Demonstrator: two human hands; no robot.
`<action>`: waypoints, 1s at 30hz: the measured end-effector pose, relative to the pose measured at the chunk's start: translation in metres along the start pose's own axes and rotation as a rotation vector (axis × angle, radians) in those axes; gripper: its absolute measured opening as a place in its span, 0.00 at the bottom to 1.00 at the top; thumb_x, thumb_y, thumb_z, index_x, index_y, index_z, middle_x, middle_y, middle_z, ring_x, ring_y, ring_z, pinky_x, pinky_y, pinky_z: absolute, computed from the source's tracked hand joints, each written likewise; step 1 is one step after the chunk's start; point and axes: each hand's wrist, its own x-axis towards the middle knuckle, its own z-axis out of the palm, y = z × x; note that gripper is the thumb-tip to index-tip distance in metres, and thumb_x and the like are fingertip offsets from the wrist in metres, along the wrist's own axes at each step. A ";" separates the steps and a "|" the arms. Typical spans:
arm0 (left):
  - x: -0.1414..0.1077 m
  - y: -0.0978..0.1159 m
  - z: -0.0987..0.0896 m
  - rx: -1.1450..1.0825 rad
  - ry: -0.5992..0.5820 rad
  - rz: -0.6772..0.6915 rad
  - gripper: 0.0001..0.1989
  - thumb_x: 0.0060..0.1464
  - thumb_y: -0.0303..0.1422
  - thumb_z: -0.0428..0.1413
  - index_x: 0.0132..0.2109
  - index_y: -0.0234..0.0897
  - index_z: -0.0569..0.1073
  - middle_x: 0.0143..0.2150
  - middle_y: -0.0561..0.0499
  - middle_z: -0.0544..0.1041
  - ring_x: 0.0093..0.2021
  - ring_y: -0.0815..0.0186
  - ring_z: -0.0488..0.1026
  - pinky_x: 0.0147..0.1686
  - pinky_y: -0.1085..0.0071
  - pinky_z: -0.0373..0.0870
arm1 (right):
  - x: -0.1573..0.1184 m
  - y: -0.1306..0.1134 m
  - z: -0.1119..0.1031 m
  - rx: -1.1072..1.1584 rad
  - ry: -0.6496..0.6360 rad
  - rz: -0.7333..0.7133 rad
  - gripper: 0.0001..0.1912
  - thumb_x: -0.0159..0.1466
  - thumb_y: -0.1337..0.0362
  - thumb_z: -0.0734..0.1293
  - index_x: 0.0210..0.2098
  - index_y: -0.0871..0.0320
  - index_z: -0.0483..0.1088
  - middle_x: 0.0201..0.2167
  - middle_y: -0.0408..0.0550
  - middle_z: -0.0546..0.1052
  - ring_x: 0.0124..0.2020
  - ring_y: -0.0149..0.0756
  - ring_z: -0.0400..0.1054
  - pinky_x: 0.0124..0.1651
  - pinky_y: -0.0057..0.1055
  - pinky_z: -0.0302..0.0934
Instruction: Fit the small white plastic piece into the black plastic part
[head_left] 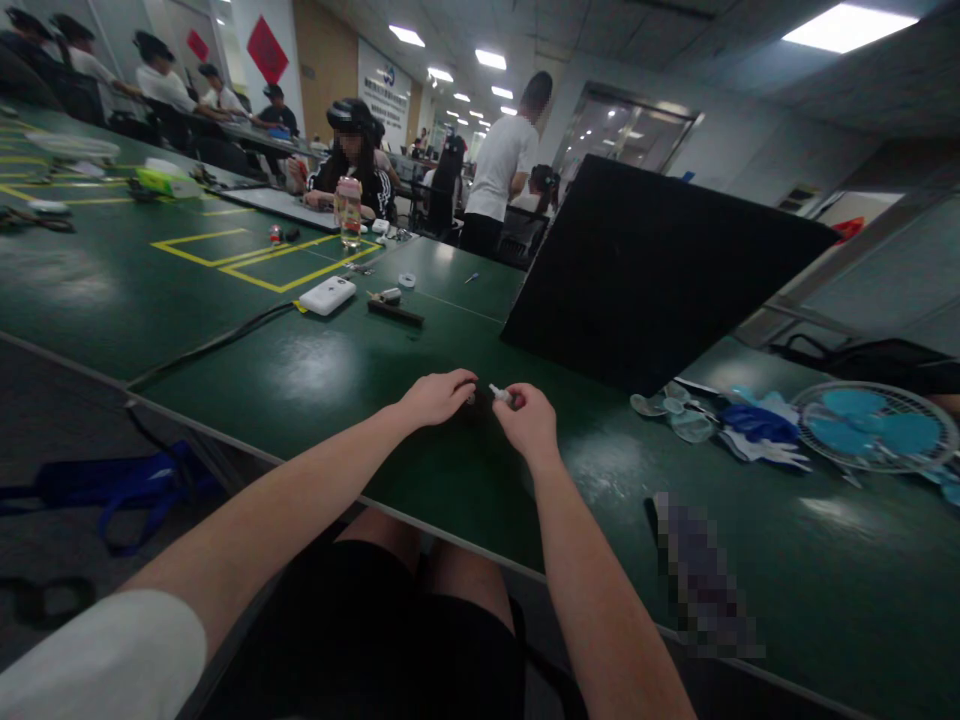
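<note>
Above the green table (420,450), my two hands face each other with a small gap between them. My right hand (529,418) pinches a small white tube (501,393) whose narrow tip points up and to the left. My left hand (441,397) is closed, thumb and fingers together. A tiny greyish piece shows at its fingertips, too small to name. The tube's tip and the left fingertips are apart.
A large black panel (645,270) stands tilted behind my right hand. Right of it lie gloves (761,425) and a blue-bladed fan (870,425). A white power bank (328,295), a dark bar (395,313) and a bottle (349,212) stand left. People sit beyond.
</note>
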 end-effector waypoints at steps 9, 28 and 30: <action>0.000 0.001 0.001 0.011 0.024 -0.001 0.22 0.66 0.46 0.43 0.58 0.43 0.70 0.48 0.47 0.80 0.46 0.57 0.77 0.47 0.63 0.71 | -0.004 -0.006 0.006 0.337 -0.212 0.064 0.17 0.63 0.54 0.67 0.47 0.55 0.71 0.36 0.47 0.80 0.31 0.36 0.74 0.30 0.30 0.67; 0.002 -0.003 0.005 -0.089 0.006 -0.029 0.19 0.66 0.44 0.43 0.55 0.42 0.70 0.42 0.48 0.81 0.39 0.61 0.78 0.40 0.66 0.72 | -0.004 0.001 0.004 0.051 -0.205 -0.108 0.26 0.60 0.55 0.71 0.57 0.52 0.72 0.38 0.46 0.79 0.33 0.37 0.71 0.34 0.33 0.66; 0.002 -0.003 0.006 -0.109 0.005 -0.035 0.19 0.67 0.44 0.42 0.55 0.41 0.69 0.43 0.48 0.80 0.39 0.61 0.78 0.40 0.67 0.72 | -0.005 -0.001 0.002 0.073 -0.169 -0.138 0.26 0.60 0.56 0.70 0.58 0.52 0.71 0.40 0.46 0.79 0.31 0.35 0.71 0.33 0.33 0.66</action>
